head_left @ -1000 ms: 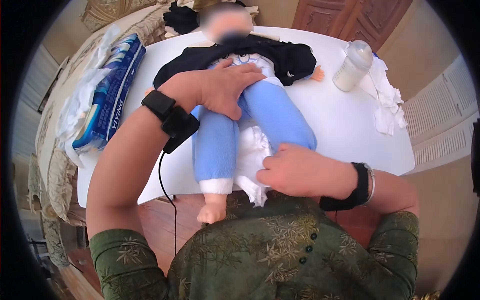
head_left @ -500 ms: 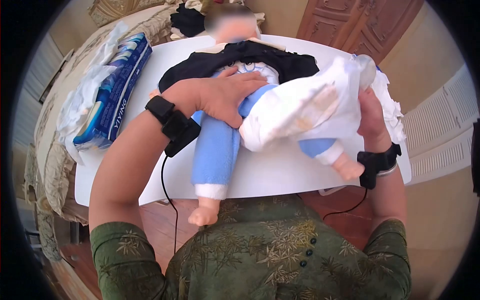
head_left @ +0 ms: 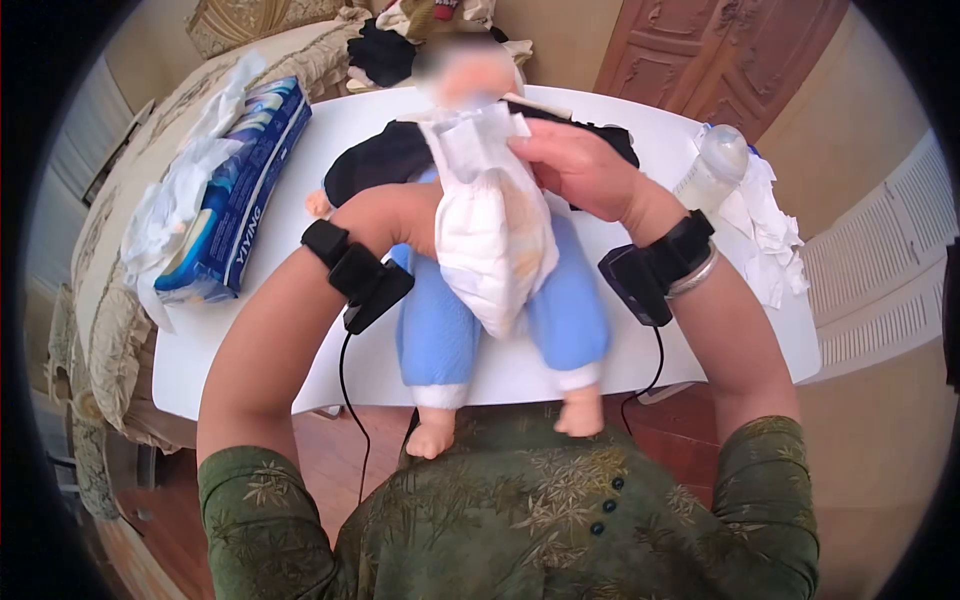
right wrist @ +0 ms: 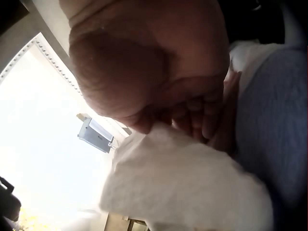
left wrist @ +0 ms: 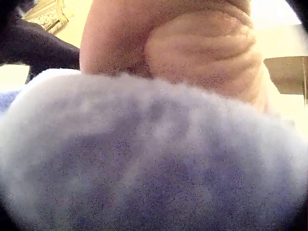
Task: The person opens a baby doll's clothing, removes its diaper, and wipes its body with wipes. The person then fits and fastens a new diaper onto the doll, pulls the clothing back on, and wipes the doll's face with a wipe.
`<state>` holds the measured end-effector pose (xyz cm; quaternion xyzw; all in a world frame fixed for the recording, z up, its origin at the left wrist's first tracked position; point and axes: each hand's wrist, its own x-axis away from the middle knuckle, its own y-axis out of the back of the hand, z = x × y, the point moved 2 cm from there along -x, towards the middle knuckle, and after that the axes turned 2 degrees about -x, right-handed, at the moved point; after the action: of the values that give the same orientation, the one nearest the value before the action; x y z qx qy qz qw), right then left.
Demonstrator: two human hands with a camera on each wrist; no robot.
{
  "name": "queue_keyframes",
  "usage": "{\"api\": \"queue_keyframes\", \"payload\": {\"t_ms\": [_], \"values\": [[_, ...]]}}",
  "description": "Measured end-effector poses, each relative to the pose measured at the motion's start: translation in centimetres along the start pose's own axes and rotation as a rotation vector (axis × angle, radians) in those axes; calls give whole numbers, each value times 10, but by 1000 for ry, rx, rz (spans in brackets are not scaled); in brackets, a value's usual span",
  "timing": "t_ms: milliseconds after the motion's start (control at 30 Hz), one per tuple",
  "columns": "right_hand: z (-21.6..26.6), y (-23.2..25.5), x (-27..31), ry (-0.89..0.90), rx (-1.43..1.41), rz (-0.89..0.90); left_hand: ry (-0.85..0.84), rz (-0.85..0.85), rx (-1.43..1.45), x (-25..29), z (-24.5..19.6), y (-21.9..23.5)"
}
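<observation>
A white diaper (head_left: 488, 245) with yellowish marks hangs over the middle of a doll on its back. My right hand (head_left: 580, 168) pinches its top edge between thumb and fingers; the right wrist view shows the diaper's white cloth (right wrist: 178, 178) right below the fingertips. The doll wears blue fleece pants (head_left: 575, 310) with white cuffs, and a dark jacket (head_left: 375, 160). My left hand (head_left: 412, 212) rests at the doll's belly, its fingers hidden behind the diaper. In the left wrist view, the heel of that hand (left wrist: 197, 53) lies just past fuzzy fabric (left wrist: 149, 154).
The doll lies on a white table (head_left: 680, 335). A blue package (head_left: 240, 200) marked YIYING, topped with white crumpled sheets (head_left: 185, 180), stands at the left. A baby bottle (head_left: 718, 165) and crumpled white tissues (head_left: 765, 230) are at the right. Black cables hang from both wrist cameras.
My right hand has pulled the diaper from between the doll's legs, swung it out right, then brought it over the belly. The doll's right-side leg has straightened; my left hand has stayed put.
</observation>
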<state>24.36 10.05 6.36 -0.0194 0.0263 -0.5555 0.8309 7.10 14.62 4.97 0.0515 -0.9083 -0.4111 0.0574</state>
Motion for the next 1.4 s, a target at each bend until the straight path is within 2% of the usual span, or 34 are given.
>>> {"api": "queue_keyframes", "payload": {"t_ms": [33, 67, 133, 200, 267, 300, 333, 400, 433, 500, 533, 567, 600, 633, 700, 733, 800, 833, 900, 967, 1033, 1067, 1133, 1167, 1233, 1267, 1333, 1367, 1400], "values": [[-18, 15, -11, 10, 30, -37, -3, -5, 25, 0, 0, 0], [-14, 13, -6, 14, 34, -45, -5, -10, 50, 0, 1, 1], [-6, 6, 9, 11, 57, -307, -66, -34, -26, -2, 5, 0], [-6, 11, 22, 4, 67, -328, -96, -44, -90, -3, 5, 0], [-8, 10, 41, -2, -143, -469, -108, -91, -200, -1, 5, 1], [-7, 2, 53, 111, -102, -482, -116, -146, -305, 0, 5, 3], [-8, -9, 65, 118, -99, -489, -123, -144, -310, 1, 6, 2], [6, -38, 82, 561, 871, -529, -173, -271, -250, 2, 4, 1], [5, -41, 79, 560, 869, -537, -123, -214, -244, 2, 3, 2], [0, -42, 76, 289, 896, -764, -83, -167, -216, 2, 3, 2], [2, -34, 74, 288, 891, -775, -40, -129, -188, 2, 3, 2], [3, -17, 63, 105, 762, -649, -44, -121, -193, 2, 3, 1], [1, -2, 54, -70, 630, -519, -72, -187, -253, 3, 1, -1], [-7, 10, 46, -65, 628, -526, -100, -253, -312, 4, 0, -2], [-25, 25, 32, 45, 102, -526, -112, -276, -357, 4, 1, -4], [-29, 27, 32, 47, 100, -528, -119, -305, -396, 4, 2, -4], [-33, 24, 33, -160, 254, -568, -126, -287, -426, 3, 8, -4], [-39, 23, 32, -160, 252, -567, -134, -272, -454, 4, 10, -4], [-48, 21, 30, 47, 188, -649, -106, -287, -428, 4, 13, -5], [-53, 20, 32, 112, 229, -688, -81, -304, -405, 6, 18, -7], [-53, 19, 34, 174, 270, -729, -20, -428, -97, 12, 31, -8], [-54, 20, 35, 135, 321, -736, -21, -428, -98, 13, 36, -7], [-55, 20, 34, 95, 372, -741, 4, -430, 454, 18, 52, -6], [-55, 21, 33, 80, 412, -740, 6, -433, 455, 22, 50, -2], [-59, 23, 30, 65, 451, -732, -129, -184, 1150, 30, 44, 0], [-61, 25, 27, 61, 526, -735, -127, -189, 1151, 31, 44, -1], [-67, 29, 26, 60, 601, -733, -303, -257, 1364, 34, 40, -4], [-68, 29, 26, 71, 584, -743, -303, -260, 1363, 36, 28, -6], [-68, 27, 26, 82, 567, -754, -187, -273, 1425, 38, 8, -7]]}}
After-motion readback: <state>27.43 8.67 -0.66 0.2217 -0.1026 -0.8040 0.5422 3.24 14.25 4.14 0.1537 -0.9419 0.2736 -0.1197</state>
